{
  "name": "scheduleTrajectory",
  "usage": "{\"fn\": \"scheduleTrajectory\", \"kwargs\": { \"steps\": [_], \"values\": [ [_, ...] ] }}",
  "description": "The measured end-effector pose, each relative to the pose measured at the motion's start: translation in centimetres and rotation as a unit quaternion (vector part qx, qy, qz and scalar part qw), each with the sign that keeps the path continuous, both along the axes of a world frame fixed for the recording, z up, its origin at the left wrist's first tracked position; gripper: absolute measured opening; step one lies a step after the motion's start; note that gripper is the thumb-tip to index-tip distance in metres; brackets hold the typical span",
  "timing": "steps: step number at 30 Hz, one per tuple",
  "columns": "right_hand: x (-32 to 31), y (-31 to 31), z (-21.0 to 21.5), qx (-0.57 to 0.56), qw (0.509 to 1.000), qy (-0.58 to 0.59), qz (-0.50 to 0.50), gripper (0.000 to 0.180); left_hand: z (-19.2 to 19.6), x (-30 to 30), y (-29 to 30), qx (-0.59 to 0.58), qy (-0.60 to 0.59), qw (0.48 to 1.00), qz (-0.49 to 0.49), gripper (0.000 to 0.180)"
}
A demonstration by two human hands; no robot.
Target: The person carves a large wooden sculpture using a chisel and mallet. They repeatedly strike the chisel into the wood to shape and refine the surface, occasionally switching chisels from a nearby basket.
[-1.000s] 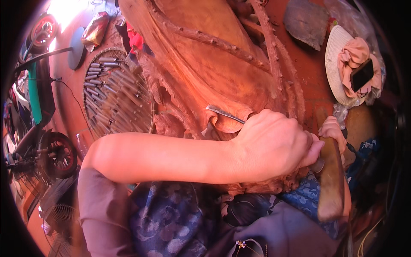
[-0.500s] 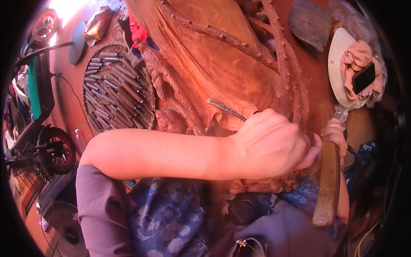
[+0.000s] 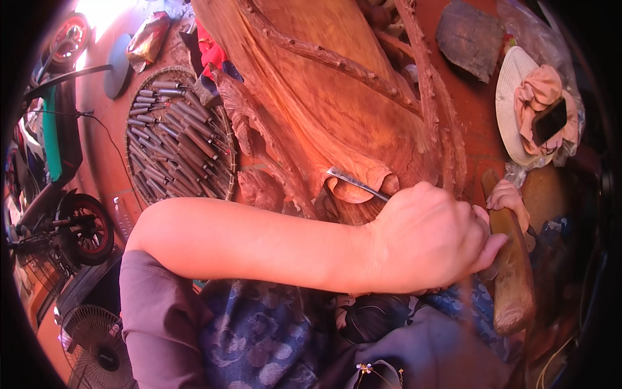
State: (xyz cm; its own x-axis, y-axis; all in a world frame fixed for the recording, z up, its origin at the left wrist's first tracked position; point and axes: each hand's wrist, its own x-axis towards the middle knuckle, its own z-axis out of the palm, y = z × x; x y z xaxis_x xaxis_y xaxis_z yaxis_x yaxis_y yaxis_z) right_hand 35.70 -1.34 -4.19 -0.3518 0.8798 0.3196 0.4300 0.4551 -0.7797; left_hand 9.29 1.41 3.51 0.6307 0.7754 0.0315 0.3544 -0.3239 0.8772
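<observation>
My left hand is closed round a wood chisel, its forearm lying across the middle of the view. The chisel's metal blade points up and left, over a curled edge of a large reddish-brown wood carving. The chisel's handle is hidden in my fist. At the right, my right hand grips a long wooden mallet near its far, narrower end. The mallet's thick end points back toward me, a little apart from my left hand.
A round woven basket with many chisels stands left of the carving. At the far right are a pale hat with a peach cloth and a black phone. A fan and a wheeled vehicle stand at the left.
My left hand and the chisel have shifted slightly right and toward me. The mallet has swung away from my left hand, its thick end moving right.
</observation>
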Motion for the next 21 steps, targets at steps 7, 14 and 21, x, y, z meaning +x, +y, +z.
{"fn": "scheduleTrajectory", "kwargs": {
  "steps": [7, 14, 21],
  "values": [
    [-0.6, 0.0, 0.7, -0.024, 0.999, 0.027, 0.010, 0.037, -0.1, -0.2, 0.4, -0.019, 0.019, 0.999, 0.034, 0.045],
    [-0.5, -0.6, -1.0, -0.004, 0.999, 0.053, -0.006, 0.036, -0.4, -0.6, 0.7, -0.022, 0.034, 0.999, 0.010, 0.048],
    [-0.8, -1.3, -0.6, 0.015, 0.998, 0.037, -0.046, 0.038, -0.7, -1.0, 0.6, -0.025, 0.025, 0.999, -0.002, 0.049]
  ]
}}
